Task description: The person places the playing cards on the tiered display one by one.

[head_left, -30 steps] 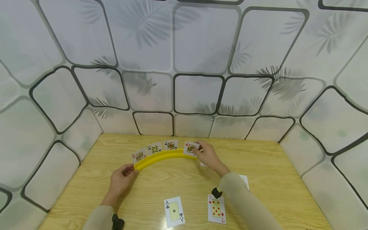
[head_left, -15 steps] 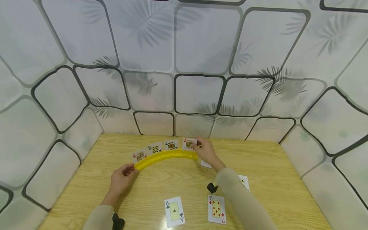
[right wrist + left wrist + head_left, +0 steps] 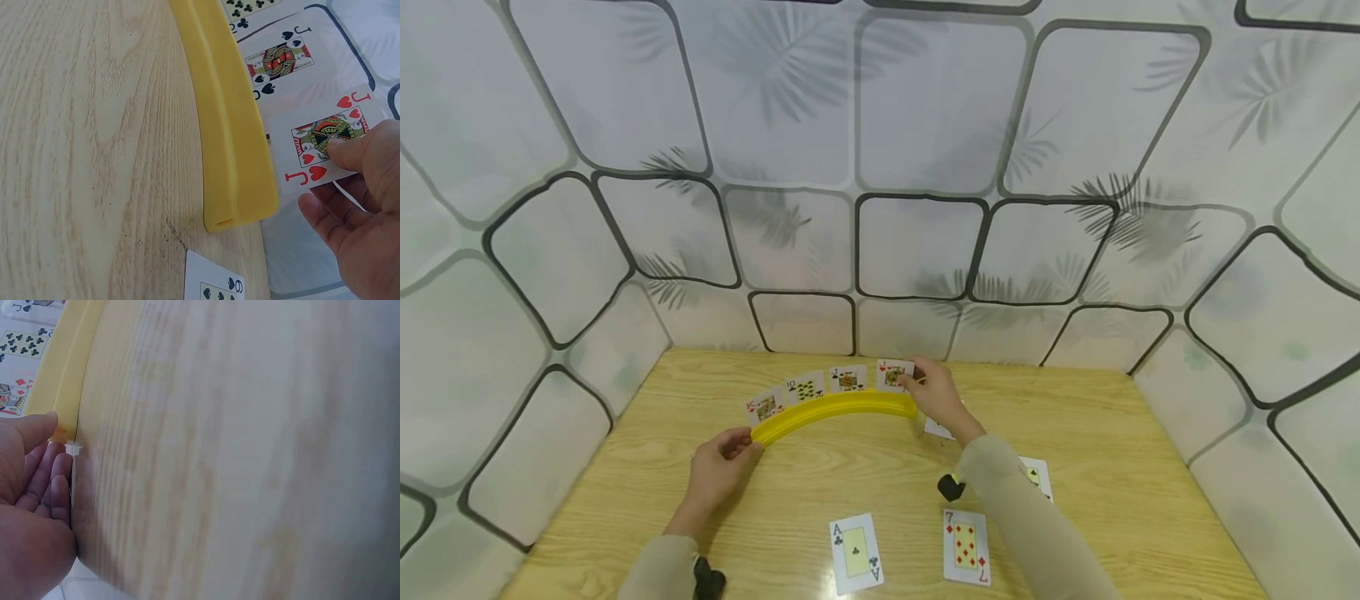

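Observation:
In the head view, my left hand [image 3: 718, 468] grips the left end of a curved yellow card holder [image 3: 831, 406]. My thumb lies on that end in the left wrist view. A king of diamonds [image 3: 765, 407], a ten of clubs [image 3: 804, 387] and a jack of spades [image 3: 847, 379] stand in the holder. At its right end, my right hand [image 3: 942, 398] pinches a jack of hearts [image 3: 891, 376] by its right side, thumb on the face. This card stands upright, its lower edge at the holder; whether it sits in the slot I cannot tell.
An ace of clubs [image 3: 856, 553] and a seven of diamonds [image 3: 966, 547] lie face up on the wooden table [image 3: 790, 492]. The right sleeve partly covers a clubs card [image 3: 1037, 477]. A spade card [image 3: 211, 279] lies near the holder's right end. Patterned walls enclose the table.
The jack of hearts has moved from in front of the holder's right end slightly up and left, to stand behind its front edge. My left hand and the holder have stayed put.

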